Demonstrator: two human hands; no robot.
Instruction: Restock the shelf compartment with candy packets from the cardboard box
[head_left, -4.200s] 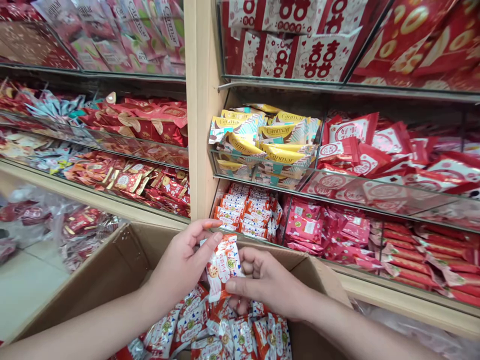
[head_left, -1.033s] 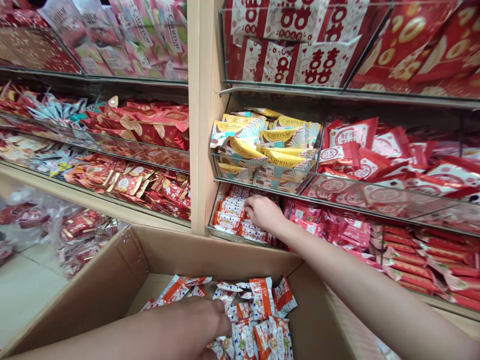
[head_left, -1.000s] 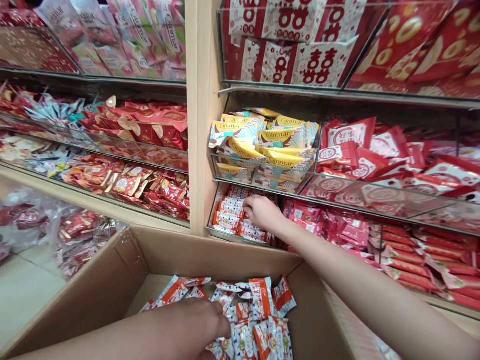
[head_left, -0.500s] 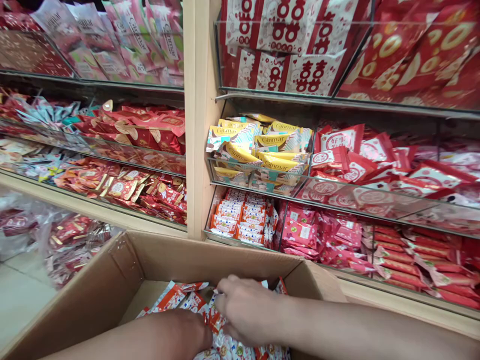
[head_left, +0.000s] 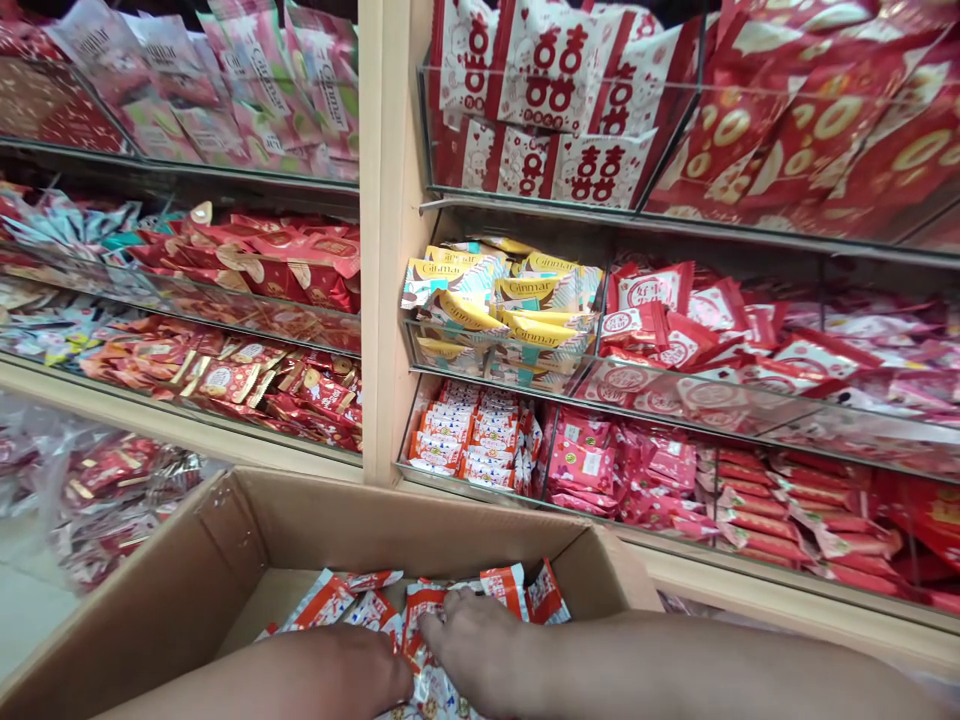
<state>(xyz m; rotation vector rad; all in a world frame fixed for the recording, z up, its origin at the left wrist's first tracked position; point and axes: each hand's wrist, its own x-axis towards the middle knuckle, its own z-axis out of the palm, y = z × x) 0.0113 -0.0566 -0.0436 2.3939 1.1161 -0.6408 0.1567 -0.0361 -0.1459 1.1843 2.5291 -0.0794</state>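
Both of my hands reach down into an open cardboard box (head_left: 330,515) among small red, white and blue snack packets (head_left: 322,600). My right hand (head_left: 472,640) is bent over the packets with its fingers curled, closed on a snack packet (head_left: 420,615) at its fingertips. Beside it on the left, my left hand (head_left: 367,665) presses down into the same packets. Its fingers are hidden behind the back of the hand. More packets lie beyond my right hand, near the far right corner of the box.
A wooden shelf post (head_left: 382,250) rises behind the box. Clear-fronted bins hold yellow packets (head_left: 465,310), similar red-and-white packets (head_left: 439,440) in rows, and pink packets (head_left: 581,455). Plastic bags of red snacks (head_left: 112,480) lie on the floor at the left.
My right hand has shifted slightly down and closer in, with packets beyond it now more visible. My left hand has moved slightly left. The view has shifted a little.
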